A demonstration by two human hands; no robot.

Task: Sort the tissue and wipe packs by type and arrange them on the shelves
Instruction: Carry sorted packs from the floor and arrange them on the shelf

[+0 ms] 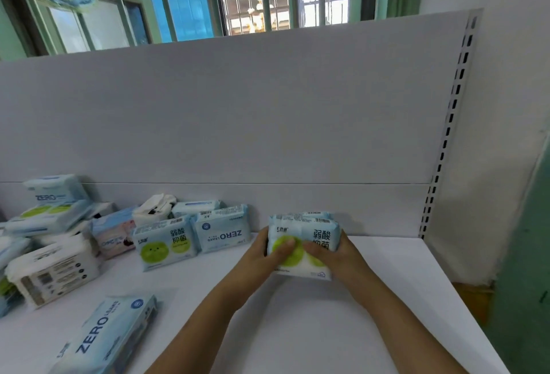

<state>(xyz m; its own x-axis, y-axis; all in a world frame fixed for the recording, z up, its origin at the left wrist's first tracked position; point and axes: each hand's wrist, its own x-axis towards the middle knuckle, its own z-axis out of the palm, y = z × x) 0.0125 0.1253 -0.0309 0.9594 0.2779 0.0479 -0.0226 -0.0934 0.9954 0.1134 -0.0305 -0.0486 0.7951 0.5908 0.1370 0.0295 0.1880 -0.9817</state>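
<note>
Both my hands hold a light-blue wipe pack with green circles (309,230) upright on the white shelf (297,329), right of centre. My left hand (269,250) grips its left side with the thumb across the front. My right hand (336,251) grips the right side. More packs of the same kind seem to stand behind it. A matching green-circle pack (165,244) and a blue "ZERO" pack (223,232) stand to the left.
A jumbled pile of packs fills the shelf's left end: a white pack (53,272), a pink pack (114,232), stacked blue packs (50,204). A long "ZERO" pack (110,335) lies near the front edge. The slotted upright (446,126) and wall bound the right.
</note>
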